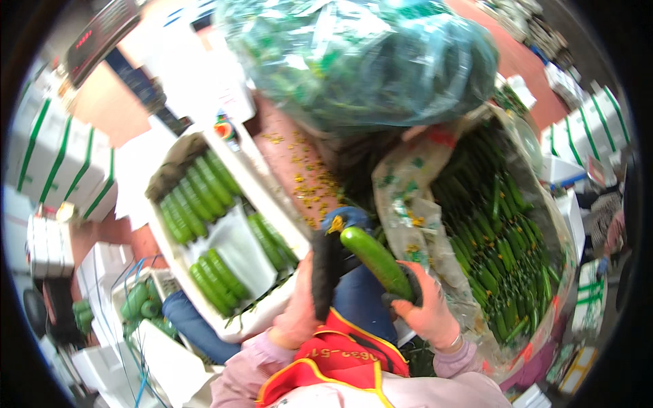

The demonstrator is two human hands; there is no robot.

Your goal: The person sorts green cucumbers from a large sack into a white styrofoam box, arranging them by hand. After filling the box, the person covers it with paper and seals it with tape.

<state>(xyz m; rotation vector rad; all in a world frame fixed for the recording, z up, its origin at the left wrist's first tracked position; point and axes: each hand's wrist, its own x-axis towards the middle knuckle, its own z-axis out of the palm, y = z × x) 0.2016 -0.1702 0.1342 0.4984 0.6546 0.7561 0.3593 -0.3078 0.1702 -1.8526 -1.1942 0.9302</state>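
Note:
My right hand (426, 306), in a pink work glove with a dark palm, grips the lower end of a green cucumber (375, 257). The cucumber slants up and to the left. My left hand (311, 290), gloved alike, is upright beside the cucumber's upper tip, its black palm side towards the cucumber. A withered yellow blossom (335, 224) shows at the left fingertips; whether they pinch it is unclear. To the left stands a white foam box (176, 260) with rows of cucumbers (196, 196) and a white paper sheet (232, 242). On the right, a large plastic-lined container (556, 301) holds many stacked cucumbers (502, 255).
A bulky, tied-looking bluish plastic bag (357, 66) stands ahead. Yellow blossoms (311, 188) litter the reddish floor between box and bag. White foam boxes with green straps (61, 153) are stacked at left. A digital display (99, 41) is at upper left. A crate (143, 296) holds green rolls.

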